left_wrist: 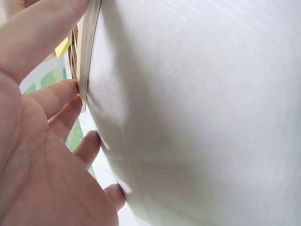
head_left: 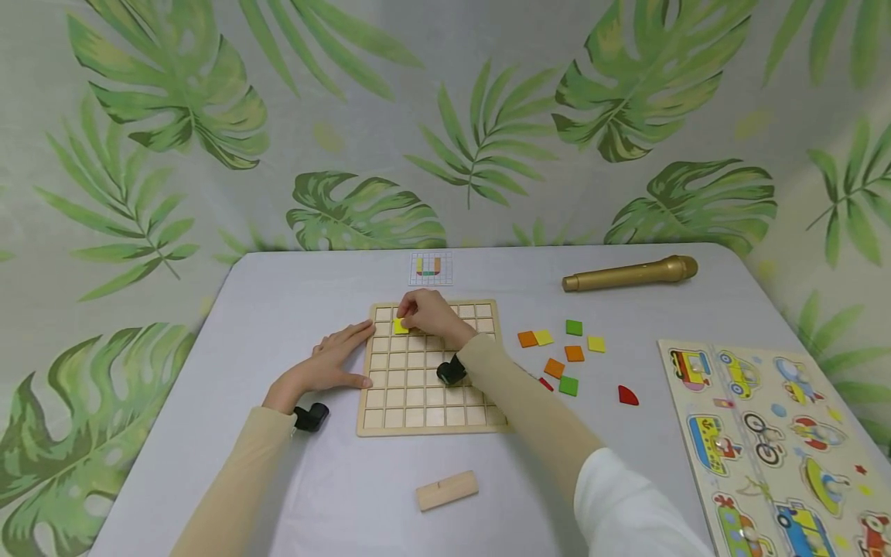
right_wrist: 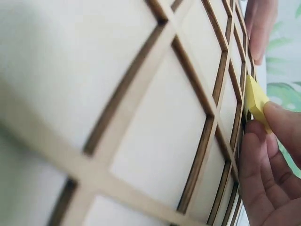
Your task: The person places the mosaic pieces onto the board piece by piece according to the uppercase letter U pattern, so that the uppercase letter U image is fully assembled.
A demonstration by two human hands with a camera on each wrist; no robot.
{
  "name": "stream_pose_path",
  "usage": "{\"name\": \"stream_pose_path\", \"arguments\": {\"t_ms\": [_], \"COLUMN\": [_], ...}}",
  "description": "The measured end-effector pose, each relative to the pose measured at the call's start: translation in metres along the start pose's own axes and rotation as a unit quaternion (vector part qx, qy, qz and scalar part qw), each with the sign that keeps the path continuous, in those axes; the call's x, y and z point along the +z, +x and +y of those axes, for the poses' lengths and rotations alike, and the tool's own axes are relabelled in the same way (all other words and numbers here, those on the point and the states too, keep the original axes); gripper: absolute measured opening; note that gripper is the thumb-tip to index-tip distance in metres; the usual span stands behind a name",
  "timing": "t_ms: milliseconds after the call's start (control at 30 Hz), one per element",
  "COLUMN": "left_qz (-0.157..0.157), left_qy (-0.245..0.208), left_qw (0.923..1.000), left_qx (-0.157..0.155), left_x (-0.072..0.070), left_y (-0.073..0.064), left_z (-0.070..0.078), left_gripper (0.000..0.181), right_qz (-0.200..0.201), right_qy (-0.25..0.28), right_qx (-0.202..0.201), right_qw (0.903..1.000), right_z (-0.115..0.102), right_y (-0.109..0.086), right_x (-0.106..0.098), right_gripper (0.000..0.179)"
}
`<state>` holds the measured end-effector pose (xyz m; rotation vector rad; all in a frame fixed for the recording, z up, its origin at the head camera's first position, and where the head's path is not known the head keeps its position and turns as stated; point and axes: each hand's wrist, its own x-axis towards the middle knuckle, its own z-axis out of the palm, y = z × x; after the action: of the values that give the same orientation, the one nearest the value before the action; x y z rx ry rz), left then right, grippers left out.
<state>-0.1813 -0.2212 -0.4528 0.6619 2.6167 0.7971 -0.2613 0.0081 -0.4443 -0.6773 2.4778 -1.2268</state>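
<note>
My right hand [head_left: 430, 312] pinches a yellow square tile [head_left: 401, 326] between thumb and fingers, over the upper left cells of a wooden grid board [head_left: 397, 398]. In the right wrist view the yellow tile [right_wrist: 257, 101] is tilted, right at the grid's ridges. My left hand [head_left: 327, 365] lies at the board's left side with fingers spread, its thumb and a fingertip touching the edge. The left wrist view shows the fingers [left_wrist: 56, 96] against the board's rim [left_wrist: 84, 61], the others on the white cloth.
Orange, yellow and green square tiles [head_left: 574, 353] and a red quarter-round piece [head_left: 628, 395] lie right of the board. Behind it is a pattern card [head_left: 431, 268]. A gold microphone [head_left: 629, 274], a vehicle puzzle board [head_left: 773, 441] and a wooden block [head_left: 448, 490] lie around.
</note>
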Motion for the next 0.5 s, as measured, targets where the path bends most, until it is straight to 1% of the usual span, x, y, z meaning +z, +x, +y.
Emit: {"name": "stream_pose_path", "arguments": {"t_ms": [67,167,300,400,467,500], "left_qz": [-0.001,-0.001,0.000,0.000,0.001,0.001], "left_qy": [0.000,-0.001,-0.001,0.000,-0.001,0.000], "left_qw": [1.0000,1.0000,1.0000,1.0000,1.0000,1.0000], "left_qx": [0.001,-0.001,-0.003,-0.001,0.000,0.001], "left_x": [0.0000,-0.0002,-0.0002,0.0005,0.0009,0.0010], "left_y": [-0.0001,-0.0003,-0.0004,0.0001,0.0004,0.0007], "left_z": [0.0004,0.0007,0.0007,-0.0005,-0.0013,-0.0015], "left_gripper": [0.096,0.096,0.096,0.096,0.096,0.096], "right_qz": [0.002,0.001,-0.004,-0.010,-0.013,-0.013], "right_qy": [-0.041,-0.089,-0.135,-0.148,-0.139,-0.125], "right_qx": [-0.006,-0.012,-0.026,-0.034,-0.036,-0.035], "right_qw": [0.9991,0.9960,0.9905,0.9884,0.9896,0.9914], "right_z": [-0.0019,-0.0045,-0.0065,-0.0072,-0.0075,-0.0076], "right_y": [0.0014,0.0022,0.0022,0.0012,-0.0002,-0.0011], "right_x": [0.0030,0.0062,0.0083,0.0079,0.0062,0.0046], "right_gripper": [0.006,0.006,0.005,0.005,0.005,0.004]}}
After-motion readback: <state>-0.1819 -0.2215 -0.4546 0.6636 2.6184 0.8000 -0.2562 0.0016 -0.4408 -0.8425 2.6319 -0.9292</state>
